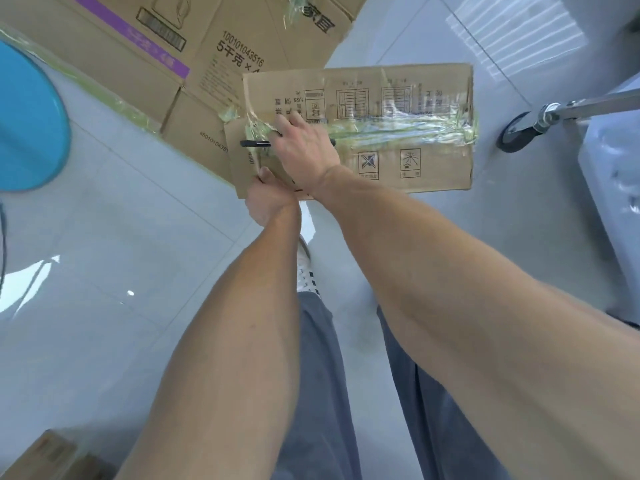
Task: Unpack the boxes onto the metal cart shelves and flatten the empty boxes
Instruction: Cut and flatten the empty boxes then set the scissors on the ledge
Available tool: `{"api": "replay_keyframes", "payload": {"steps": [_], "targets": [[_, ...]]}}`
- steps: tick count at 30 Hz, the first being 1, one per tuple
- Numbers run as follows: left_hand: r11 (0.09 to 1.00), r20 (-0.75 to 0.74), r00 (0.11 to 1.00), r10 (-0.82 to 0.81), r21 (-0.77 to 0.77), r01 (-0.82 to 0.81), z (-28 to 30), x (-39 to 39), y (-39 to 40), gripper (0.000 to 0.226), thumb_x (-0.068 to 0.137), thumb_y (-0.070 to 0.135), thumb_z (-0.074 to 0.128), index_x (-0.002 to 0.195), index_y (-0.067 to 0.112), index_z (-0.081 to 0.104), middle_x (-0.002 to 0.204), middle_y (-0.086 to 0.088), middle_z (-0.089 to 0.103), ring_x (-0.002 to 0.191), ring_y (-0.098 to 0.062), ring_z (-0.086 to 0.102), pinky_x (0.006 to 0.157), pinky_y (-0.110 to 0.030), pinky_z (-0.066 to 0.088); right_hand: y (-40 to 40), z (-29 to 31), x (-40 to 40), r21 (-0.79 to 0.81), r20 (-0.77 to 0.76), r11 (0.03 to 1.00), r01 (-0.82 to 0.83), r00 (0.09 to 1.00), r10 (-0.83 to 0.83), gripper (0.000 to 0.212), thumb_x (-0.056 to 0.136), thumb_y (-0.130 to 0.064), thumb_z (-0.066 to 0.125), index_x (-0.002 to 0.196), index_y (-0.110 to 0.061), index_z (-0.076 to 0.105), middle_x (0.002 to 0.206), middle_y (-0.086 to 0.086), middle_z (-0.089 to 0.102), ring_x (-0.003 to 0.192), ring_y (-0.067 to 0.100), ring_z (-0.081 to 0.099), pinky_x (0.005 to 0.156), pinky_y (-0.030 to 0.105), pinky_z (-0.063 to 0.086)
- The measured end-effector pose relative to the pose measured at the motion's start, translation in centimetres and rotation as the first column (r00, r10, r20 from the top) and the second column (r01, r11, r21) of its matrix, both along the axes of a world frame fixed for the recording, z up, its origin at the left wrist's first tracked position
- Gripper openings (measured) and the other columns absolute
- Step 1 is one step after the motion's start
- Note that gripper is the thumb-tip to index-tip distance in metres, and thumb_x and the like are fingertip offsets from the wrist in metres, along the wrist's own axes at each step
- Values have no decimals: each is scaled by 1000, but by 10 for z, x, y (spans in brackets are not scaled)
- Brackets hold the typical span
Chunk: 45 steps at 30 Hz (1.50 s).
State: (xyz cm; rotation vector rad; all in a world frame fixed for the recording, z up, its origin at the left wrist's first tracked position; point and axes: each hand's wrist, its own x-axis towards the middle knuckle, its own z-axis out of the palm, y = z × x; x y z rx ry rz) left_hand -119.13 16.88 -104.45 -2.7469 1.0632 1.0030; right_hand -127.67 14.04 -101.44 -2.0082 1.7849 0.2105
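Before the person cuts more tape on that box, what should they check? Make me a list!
1. Right hand grips the black cutter: ok.
2. Left hand holds the taped cardboard box at its near edge: ok.
3. Left hand lies clear of the cutter tip: ok.
4. Blade out: cannot tell.
5. Tape along the seam fully cut: not ok, it looks mostly intact.
6. Box empty: cannot tell.

- The taped box (381, 129) fills the centre, with both hands on its left end.
- At 11 o'clock flattened cardboard (166, 57) covers the floor.
- At 9 o'clock a blue stool (27, 126) blocks passage.
- At 3 o'clock stands a cart caster (519, 133).
- Bare tiled floor (104, 254) lies at 8 o'clock.
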Motion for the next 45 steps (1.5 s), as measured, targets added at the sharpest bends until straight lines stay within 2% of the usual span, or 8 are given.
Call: {"api": "replay_keyframes", "payload": {"steps": [13, 17, 19, 22, 28, 35, 43, 45], "targets": [[999, 71, 997, -36, -20, 37, 10, -14, -9, 45, 107, 39, 33, 114, 8, 66, 113, -16, 68, 107, -33, 59, 75, -34, 32, 7, -8, -40, -46, 122, 993, 112, 987, -106, 28, 85, -2, 47, 105, -9, 66, 107, 5, 60, 102, 27, 53, 60, 34, 31], [999, 71, 997, -12, -46, 15, 16, -20, -17, 44, 106, 40, 36, 115, 10, 67, 111, -15, 69, 105, -35, 61, 80, -38, 42, 0, -1, -32, -109, 187, 966, 236, 959, -213, 23, 95, -17, 43, 93, -11, 65, 101, 6, 56, 83, 25, 56, 56, 32, 30], [999, 58, 998, -2, -41, 5, 18, -21, -19, 45, 105, 41, 38, 112, 10, 69, 107, -15, 70, 102, -34, 62, 79, -37, 43, -10, 0, -29, -116, 180, 961, 250, 957, -227, 23, 97, -15, 42, 91, -11, 63, 100, 6, 55, 78, 24, 53, 56, 33, 31], [998, 18, 999, 40, -54, -39, 20, -20, -25, 44, 104, 41, 40, 104, 9, 71, 100, -15, 70, 96, -34, 63, 74, -35, 42, -25, 0, -28, -97, 167, 971, 220, 965, -202, 20, 93, -5, 45, 94, -9, 64, 103, 6, 57, 78, 22, 45, 58, 34, 28], [985, 7, 999, 50, -166, -49, 23, -24, -42, 45, 103, 38, 44, 95, 4, 72, 92, -16, 70, 86, -30, 58, 67, -32, 34, -45, -3, -34, -152, 145, 978, 145, 982, -124, 19, 90, -3, 46, 97, -5, 64, 103, 8, 59, 87, 28, 54, 58, 35, 26], [984, -11, 995, 95, -153, -96, 23, -31, -55, 45, 103, 37, 43, 92, 3, 71, 91, -14, 70, 92, -30, 60, 68, -32, 34, -75, -7, -38, -146, 91, 984, -105, 989, 119, 21, 91, -2, 45, 98, -3, 65, 102, 10, 60, 91, 33, 58, 58, 37, 30], [983, 22, 992, 128, -133, -124, 18, -33, -43, 45, 104, 36, 42, 99, 4, 72, 98, -18, 69, 96, -35, 60, 76, -37, 41, -60, -12, -42, -108, 53, 984, -144, 987, 150, 21, 93, -3, 46, 105, -4, 63, 107, 10, 59, 97, 32, 57, 57, 36, 30], [984, 35, 992, 119, -138, -113, 15, -28, -33, 44, 105, 34, 41, 100, 2, 71, 98, -18, 67, 95, -34, 59, 73, -35, 36, -50, -15, -51, -97, 31, 981, -169, 984, 173, 18, 94, -4, 48, 107, -6, 61, 106, 9, 59, 95, 30, 57, 55, 35, 29]]}}
